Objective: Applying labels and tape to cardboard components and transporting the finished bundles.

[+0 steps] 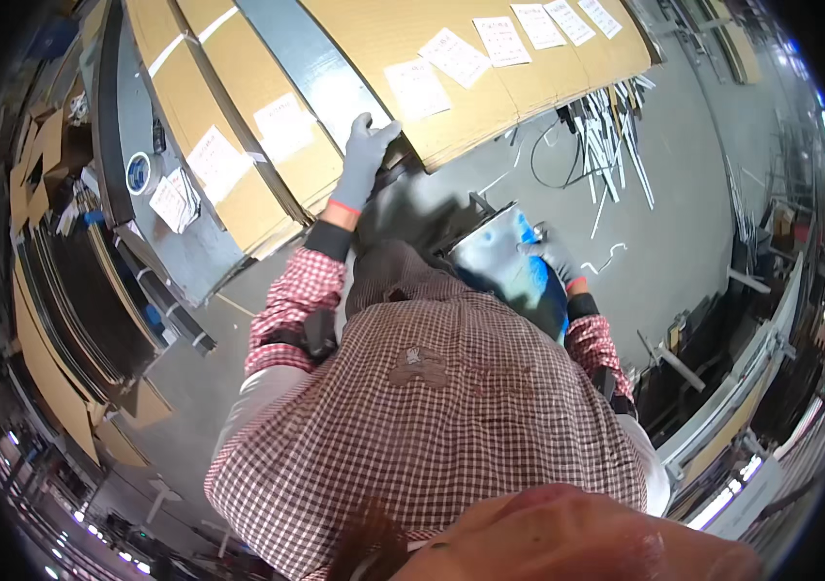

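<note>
My left hand [365, 160], in a grey glove with a red cuff, rests at the near end of a bare grey metal strip of the table [340, 92]. Its fingers are apart, and cardboard lies on both sides. Low on my right, my gloved right hand [555, 259] has its fingers curled over the edge of a worn blue-and-white seat-like panel [495, 254]. What this panel belongs to is partly hidden by my body. Next to my left hand lie a long cardboard package [490, 92] and narrower cardboard strips [228, 126], both with white paper labels [417, 89].
A tape roll [143, 172] and folded papers [176, 200] sit on the table's left side. Thin white strips [611, 136] and a dark loop of cord [553, 169] are on the floor beyond the panel. Stacked sheets [78, 300] stand at left, metal racking [732, 378] at right.
</note>
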Demonstrator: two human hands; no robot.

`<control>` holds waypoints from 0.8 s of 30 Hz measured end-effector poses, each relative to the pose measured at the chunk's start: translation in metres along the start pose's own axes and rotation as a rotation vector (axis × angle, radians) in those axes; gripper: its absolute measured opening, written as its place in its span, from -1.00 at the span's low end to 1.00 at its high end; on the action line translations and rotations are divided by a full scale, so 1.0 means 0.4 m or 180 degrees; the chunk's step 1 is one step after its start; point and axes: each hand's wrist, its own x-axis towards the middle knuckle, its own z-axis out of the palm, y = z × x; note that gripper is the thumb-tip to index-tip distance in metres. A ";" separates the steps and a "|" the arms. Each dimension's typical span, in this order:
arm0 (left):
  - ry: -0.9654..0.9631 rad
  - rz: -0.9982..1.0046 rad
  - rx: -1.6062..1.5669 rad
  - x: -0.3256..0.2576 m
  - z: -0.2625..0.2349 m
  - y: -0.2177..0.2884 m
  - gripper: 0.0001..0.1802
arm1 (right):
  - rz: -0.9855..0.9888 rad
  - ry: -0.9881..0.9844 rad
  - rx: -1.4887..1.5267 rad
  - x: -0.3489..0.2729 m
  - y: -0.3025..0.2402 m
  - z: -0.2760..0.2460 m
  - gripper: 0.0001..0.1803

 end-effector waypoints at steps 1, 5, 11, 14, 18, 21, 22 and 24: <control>0.0260 0.0167 0.0243 -0.002 0.004 0.015 -0.06 | 0.0045 0.0083 0.0171 0.024 -0.036 0.009 -0.48; 0.1228 0.0551 0.1104 0.027 0.075 -0.051 -0.11 | -0.0082 0.0030 0.0103 0.037 -0.034 -0.026 -0.53; 0.1218 0.0502 0.1370 -0.001 0.115 -0.032 -0.22 | -0.1892 0.1093 -0.1830 0.107 -0.303 -0.112 -0.70; 0.1034 0.0048 0.1383 0.022 0.141 -0.033 -0.02 | -0.3284 0.1573 -0.1602 0.202 -0.535 -0.102 -0.81; 0.0880 -0.0008 0.0185 0.033 0.222 -0.047 0.03 | -0.3970 0.1744 -0.2533 0.382 -0.592 -0.105 -0.86; 0.1071 0.0700 -0.0783 0.070 0.220 -0.135 -0.01 | -0.3149 0.1680 -0.2788 0.431 -0.566 -0.102 -0.86; 0.0935 0.0936 -0.1141 0.076 0.216 -0.147 -0.02 | -0.3122 0.1585 -0.2888 0.427 -0.555 -0.100 -0.81; 0.1008 0.0956 -0.1123 0.094 0.205 -0.155 -0.02 | -0.3246 0.1738 -0.2953 0.443 -0.551 -0.088 -0.79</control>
